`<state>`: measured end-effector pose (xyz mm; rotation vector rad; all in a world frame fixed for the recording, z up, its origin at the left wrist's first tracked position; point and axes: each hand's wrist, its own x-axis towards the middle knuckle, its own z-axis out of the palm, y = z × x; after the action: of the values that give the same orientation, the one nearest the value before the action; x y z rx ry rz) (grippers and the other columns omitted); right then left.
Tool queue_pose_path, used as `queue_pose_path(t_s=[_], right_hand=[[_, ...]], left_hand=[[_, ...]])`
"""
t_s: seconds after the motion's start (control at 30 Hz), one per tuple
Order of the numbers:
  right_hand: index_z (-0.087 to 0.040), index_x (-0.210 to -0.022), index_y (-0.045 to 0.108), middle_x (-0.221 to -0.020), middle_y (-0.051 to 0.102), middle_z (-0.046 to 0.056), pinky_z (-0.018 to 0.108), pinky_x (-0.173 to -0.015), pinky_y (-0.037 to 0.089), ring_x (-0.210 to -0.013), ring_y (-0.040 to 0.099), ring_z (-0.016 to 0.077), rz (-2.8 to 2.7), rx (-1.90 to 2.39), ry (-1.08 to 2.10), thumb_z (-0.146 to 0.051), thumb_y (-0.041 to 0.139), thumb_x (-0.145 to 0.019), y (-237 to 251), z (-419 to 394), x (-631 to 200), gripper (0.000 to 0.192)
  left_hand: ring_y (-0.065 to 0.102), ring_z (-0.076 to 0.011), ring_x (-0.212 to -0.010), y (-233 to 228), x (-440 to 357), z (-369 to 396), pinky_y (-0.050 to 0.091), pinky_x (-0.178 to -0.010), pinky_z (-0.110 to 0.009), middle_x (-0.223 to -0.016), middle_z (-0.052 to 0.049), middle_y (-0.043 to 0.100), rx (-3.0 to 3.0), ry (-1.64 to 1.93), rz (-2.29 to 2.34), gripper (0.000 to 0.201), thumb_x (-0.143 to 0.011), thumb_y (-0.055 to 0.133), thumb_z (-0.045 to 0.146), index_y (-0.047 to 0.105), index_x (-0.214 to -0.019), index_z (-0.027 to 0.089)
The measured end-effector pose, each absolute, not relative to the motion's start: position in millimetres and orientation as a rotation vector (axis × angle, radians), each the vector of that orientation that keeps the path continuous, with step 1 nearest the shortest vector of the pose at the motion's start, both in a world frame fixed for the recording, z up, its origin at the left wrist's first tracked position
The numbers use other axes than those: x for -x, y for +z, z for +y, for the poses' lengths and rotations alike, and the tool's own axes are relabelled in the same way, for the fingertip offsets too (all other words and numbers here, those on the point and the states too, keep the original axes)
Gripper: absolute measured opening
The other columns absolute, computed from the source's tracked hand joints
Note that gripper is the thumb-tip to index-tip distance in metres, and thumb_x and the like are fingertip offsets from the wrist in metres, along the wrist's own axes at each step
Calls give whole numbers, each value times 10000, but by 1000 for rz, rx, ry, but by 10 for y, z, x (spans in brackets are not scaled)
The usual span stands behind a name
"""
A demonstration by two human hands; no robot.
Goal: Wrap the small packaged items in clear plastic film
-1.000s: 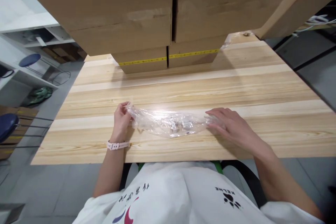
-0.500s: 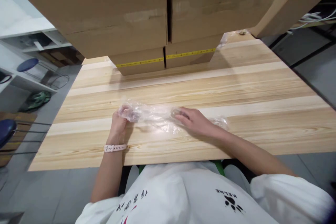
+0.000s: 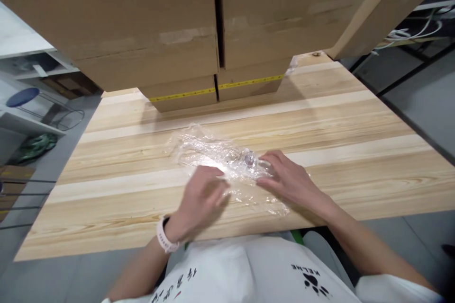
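A crumpled sheet of clear plastic wrap (image 3: 209,149) lies spread over the wooden table in front of me. Near its right part sits a small, round purplish item (image 3: 249,158), in or under the film; its kind cannot be made out. My right hand (image 3: 289,177) is just right of that item, thumb and fingers apart, with the fingertips at the film. My left hand (image 3: 202,196), slightly blurred, hovers at the film's near edge with thumb and fingers apart and nothing visible between them. A pale pink band (image 3: 164,236) is on my left wrist.
Large cardboard boxes (image 3: 142,28) are stacked at the back of the wooden table (image 3: 355,165), with a yellow measuring tape (image 3: 185,94) along the bottom ones. A blue stool (image 3: 23,97) and shelves stand at left. White cables (image 3: 401,34) lie at the upper right.
Both hands have let go of the bunched film, which now lies more spread out. My left hand has moved right and nearer to me; my right hand has shifted slightly right and opened.
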<state>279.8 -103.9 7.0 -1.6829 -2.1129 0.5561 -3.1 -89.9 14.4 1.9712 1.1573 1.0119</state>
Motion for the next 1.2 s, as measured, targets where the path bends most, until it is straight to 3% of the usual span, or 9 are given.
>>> queue_pose_path(t_s=[0.1, 0.23, 0.37, 0.6, 0.73, 0.8, 0.87, 0.97, 1.2], right_hand=[[-244, -995, 639, -1039, 673, 64, 321, -660, 463, -894, 648, 234, -2107, 1615, 582, -356, 545, -981, 9, -1103, -2703, 147], [-222, -837, 608, -817, 660, 37, 314, -632, 457, -718, 612, 187, -1795, 1586, 973, -407, 521, -988, -13, -1064, -2747, 254], [-219, -833, 581, -700, 636, 10, 289, -527, 445, -577, 582, 169, -1300, 1675, 1344, -589, 590, -907, -30, -1039, -3079, 377], [-220, -842, 674, -737, 701, 41, 292, -537, 383, -591, 585, 191, -1627, 2132, 333, -396, 545, -929, 51, -1161, -3519, 235], [-223, -1070, 691, -998, 744, 64, 360, -753, 565, -878, 693, 216, -1897, 1568, 405, -320, 509, -1015, 292, -1188, -3034, 214], [-249, -1210, 672, -1230, 709, 68, 431, -952, 563, -1151, 650, 236, -2130, 1281, 507, -304, 509, -1031, 292, -1128, -2741, 248], [-271, -1314, 637, -1426, 614, 67, 501, -1092, 488, -1351, 532, 260, -2311, 1169, 519, -314, 542, -1022, 176, -1017, -2567, 310], [-257, -1347, 632, -1516, 537, 108, 591, -1153, 396, -1427, 453, 328, -2398, 1251, 420, -380, 638, -970, -117, -814, -2606, 396], [-267, -1339, 586, -1339, 664, 101, 536, -1061, 454, -1232, 607, 294, -2174, 1338, 396, -447, 622, -974, -483, -633, -3030, 409]], left_hand=[[578, -284, -1026, -16, -133, -1082, 440, -881, -442, -1102, -94, 698, -2213, 617, 940, 189, -875, 724, 246, 701, -1063, 253], [550, -214, -833, -102, -52, -1049, 366, -773, -380, -876, -67, 674, -2318, 424, 926, 235, -988, 471, 125, 626, -827, 201], [557, -178, -773, -29, 242, -940, 341, -786, -358, -807, -25, 658, -2320, 292, 878, 249, -963, 451, 75, 577, -783, 192], [599, -198, -842, 312, 620, -832, 384, -841, -365, -860, -15, 695, -2331, 70, 1023, 197, -995, 585, 252, 669, -824, 205], [619, -238, -1064, 440, 377, -833, 478, -909, -400, -1149, -63, 706, -2312, 290, 995, 239, -1031, 546, 393, 702, -1139, 248], [566, -262, -1269, 347, 169, -844, 481, -1029, -453, -1371, -99, 631, -2312, 345, 942, 391, -1045, 497, 434, 578, -1386, 260], [329, -328, -1517, 166, 1, -846, 346, -1191, -563, -1630, -143, 382, -2382, 282, 937, 726, -992, 548, 542, 279, -1608, 267], [9, -407, -1591, -108, -76, -821, 82, -1225, -731, -1723, -152, 106, -2506, 135, 936, 1028, -909, 590, 653, -37, -1651, 315], [-28, -409, -1586, -183, 27, -783, 4, -1188, -789, -1723, -129, 58, -2509, 28, 947, 1073, -882, 580, 696, -119, -1630, 372]])
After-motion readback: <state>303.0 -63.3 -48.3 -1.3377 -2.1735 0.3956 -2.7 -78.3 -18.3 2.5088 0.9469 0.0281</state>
